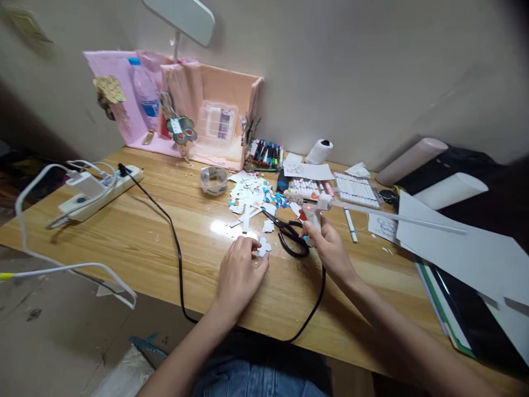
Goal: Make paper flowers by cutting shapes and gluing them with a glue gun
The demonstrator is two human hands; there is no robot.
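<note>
My right hand (329, 246) is wrapped round the handle of a white hot glue gun (313, 207), whose small red light glows. A long glue stick (397, 216) sticks out of its back end to the right, and its nozzle points left over the paper scraps. My left hand (242, 268) rests on the wooden table with thumb and fingertips at a small white flower-shaped cutout (264, 247), pinching its edge. Between the two hands lie black-handled scissors (291, 234), partly behind the glue gun. A black cord (318, 302) runs down from the gun over the table's front edge.
Cut paper scraps (248, 190) and a roll of tape (214, 181) lie beyond my hands. A power strip (103, 193) with plugs stands at the left. Markers (266, 153) sit near the wall. Paper sheets (467, 242) cover the right side. A pink organiser (231, 82) stands at the back.
</note>
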